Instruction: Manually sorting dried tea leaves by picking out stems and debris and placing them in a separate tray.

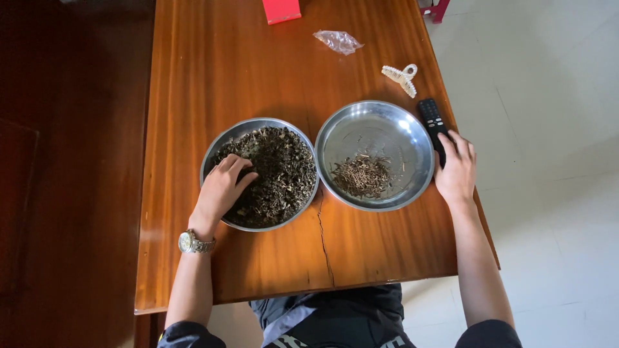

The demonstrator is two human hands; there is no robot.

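Note:
Two round metal bowls stand side by side on a wooden table (258, 77). The left bowl (216, 145) is full of dark dried leaves (284, 174). My left hand (222, 190), with a wristwatch, rests in that pile with fingers curled into the leaves. The right bowl (412, 138) holds a small heap of thin brown stems (362, 175). My right hand (456, 171) lies beside the right bowl's rim, fingers over the lower end of a black remote control (433, 122).
A cream hair claw clip (401, 77) lies behind the remote. A crumpled clear plastic wrapper (338, 41) and a red box (281, 10) sit at the far edge. A crack (324, 241) runs through the tabletop near me. Pale tiled floor lies to the right.

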